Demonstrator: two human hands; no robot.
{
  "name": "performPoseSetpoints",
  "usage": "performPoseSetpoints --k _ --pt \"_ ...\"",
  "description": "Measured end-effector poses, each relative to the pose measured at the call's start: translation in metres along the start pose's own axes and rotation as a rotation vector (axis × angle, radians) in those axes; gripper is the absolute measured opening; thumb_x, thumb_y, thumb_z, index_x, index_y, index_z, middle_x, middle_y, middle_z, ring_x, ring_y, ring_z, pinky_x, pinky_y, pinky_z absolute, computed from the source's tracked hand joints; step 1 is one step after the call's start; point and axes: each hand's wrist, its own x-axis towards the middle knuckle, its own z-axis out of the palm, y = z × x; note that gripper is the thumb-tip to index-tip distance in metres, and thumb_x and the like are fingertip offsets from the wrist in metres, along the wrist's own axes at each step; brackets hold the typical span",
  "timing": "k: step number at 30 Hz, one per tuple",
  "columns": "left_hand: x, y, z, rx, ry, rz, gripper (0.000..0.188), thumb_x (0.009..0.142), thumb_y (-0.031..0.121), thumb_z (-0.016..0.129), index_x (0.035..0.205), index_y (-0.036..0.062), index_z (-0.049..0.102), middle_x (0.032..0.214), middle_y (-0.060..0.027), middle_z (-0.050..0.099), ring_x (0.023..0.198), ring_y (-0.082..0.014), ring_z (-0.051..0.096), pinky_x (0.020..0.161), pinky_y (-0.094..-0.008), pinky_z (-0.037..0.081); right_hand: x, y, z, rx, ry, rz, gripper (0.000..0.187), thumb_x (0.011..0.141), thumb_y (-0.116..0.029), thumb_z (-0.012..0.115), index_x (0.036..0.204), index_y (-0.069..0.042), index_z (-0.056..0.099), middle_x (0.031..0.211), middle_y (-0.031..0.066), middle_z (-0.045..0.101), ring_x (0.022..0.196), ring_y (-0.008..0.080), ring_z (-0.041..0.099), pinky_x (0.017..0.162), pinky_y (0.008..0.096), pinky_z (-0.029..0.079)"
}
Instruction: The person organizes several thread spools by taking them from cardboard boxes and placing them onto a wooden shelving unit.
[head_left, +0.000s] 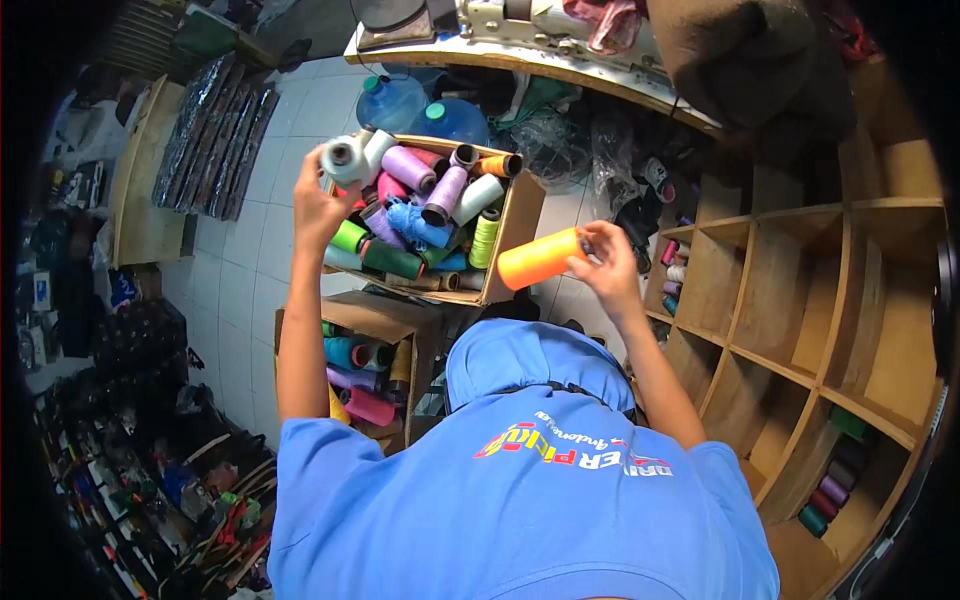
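Observation:
My left hand [316, 208] is closed round a pale white thread spool [344, 165], its end turned up, at the far left corner of an open cardboard box [517, 235]. To the right of that box my right hand [612, 272] grips a bright orange thread spool [538, 260] by one end, lying nearly level in the air. Thread spools fill the box: a lilac one [408, 168], a lime green one [484, 240], a dark green one [392, 260] and a tangled blue one [420, 222], among several others.
Nearer me stands a second cardboard box [385, 312] of spools. Wooden cubbyhole shelves [785, 305] rise on the right, some holding spools. Large blue water bottles [390, 102] stand behind the box, beside a sewing machine table [540, 62]. Dark wrapped bundles [215, 140] lie on the left.

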Motion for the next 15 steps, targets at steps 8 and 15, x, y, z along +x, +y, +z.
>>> performPoseSetpoints --k 8,15 --pt "0.005 0.111 0.079 -0.828 -0.339 -0.154 0.073 0.064 0.022 0.073 0.123 -0.0042 0.041 0.113 -0.0123 0.054 0.102 -0.0236 0.056 0.090 -0.0393 0.045 -0.093 -0.092 -0.093 0.089 0.356 -0.153 0.061 0.068 -0.008 0.072 0.120 -0.003 0.041 0.110 0.0109 0.055 0.104 0.0156 0.052 0.088 0.0289 0.044" --pt "-0.070 0.297 0.217 -1.090 -1.355 0.161 0.073 0.054 0.020 0.073 0.119 0.0015 0.046 0.109 -0.0070 0.051 0.103 -0.0193 0.050 0.095 -0.0336 0.036 -0.251 -0.171 -0.140 -0.209 1.006 -0.387 0.058 0.070 -0.007 0.073 0.121 -0.004 0.045 0.105 0.0056 0.056 0.097 0.0118 0.054 0.083 0.0263 0.045"
